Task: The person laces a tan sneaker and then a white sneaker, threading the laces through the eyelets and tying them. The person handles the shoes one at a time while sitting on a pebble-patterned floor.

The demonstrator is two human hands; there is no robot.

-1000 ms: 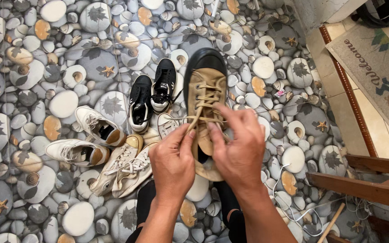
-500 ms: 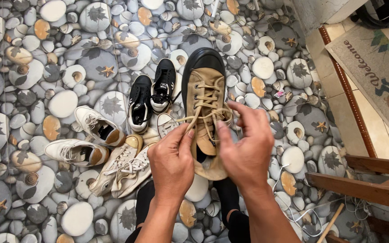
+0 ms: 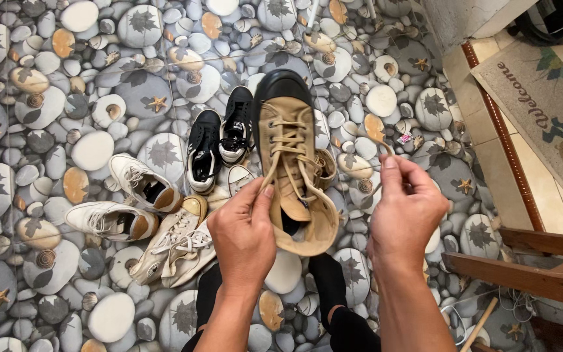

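I see the left hand (image 3: 245, 231) gripping the tan shoe (image 3: 291, 156), toe far, while the right hand (image 3: 406, 212) pinches its lace (image 3: 378, 145) rightward.

A rectangular doormat (image 3: 550, 111) bearing dark cursive lettering is seen at the upper right, laid on the beige tiles beyond the brown threshold strip (image 3: 503, 133); it is grey-beige with blue, green and orange figures; no packages or screens are seen

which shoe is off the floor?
The tan high-top with the black toe cap, held between left hand and right hand. The black pair and white sneakers lie on the floor.
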